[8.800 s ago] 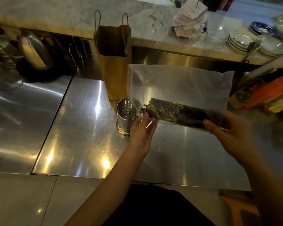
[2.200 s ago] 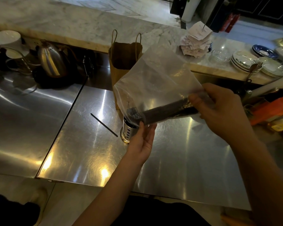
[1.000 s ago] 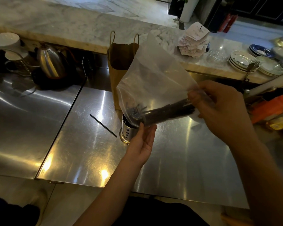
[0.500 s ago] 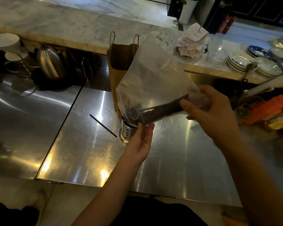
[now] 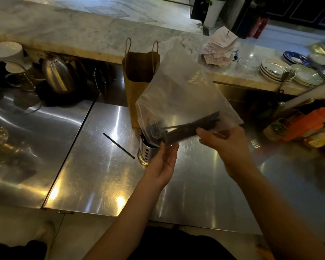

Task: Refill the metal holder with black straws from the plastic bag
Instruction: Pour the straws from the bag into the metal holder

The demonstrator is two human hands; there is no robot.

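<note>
Tilting over the metal holder (image 5: 146, 151), the plastic bag (image 5: 178, 94) is held w/ its low corner at the holder's mouth. Black straws (image 5: 193, 127) lie in a bundle along the bag's lower edge, slanting down-left; a few ends bunch at the corner right above the holder. Can't tell if any are inside the holder yet (bag corner covers the opening).

Right hand (image 5: 225, 142) is clamped on the bag's lower right part, fingers pinching the plastic and the upper end of the straw bundle through it. Left hand (image 5: 162, 162) is mostly open, palm facing right, fingertips touching the bag's underside at the low corner, just beside the holder's rim. Not a full grip, more a support.

Holder: perforated steel cylinder, upright on the steel counter (image 5: 105, 175), just in front of a brown paper bag (image 5: 139, 85) w/ twine handles, standing open. One loose straw (image 5: 119, 146) lies flat on the counter left of the holder, diagonal, near its base but apart.

Further out: steel kettle (image 5: 57, 74) and a white cup (image 5: 7, 52) at rear left. Marble ledge (image 5: 94, 25) behind, w/ a spike of paper receipts (image 5: 220, 46), a glass dish (image 5: 249, 62), stacked plates (image 5: 275, 69) w/ a fork on them. Orange item (image 5: 308, 121) and small bottles far right, too blurred to ID.

Text/labels: receipts have print but unreadable at this res. No legible brand on either bag or the holder.
</note>
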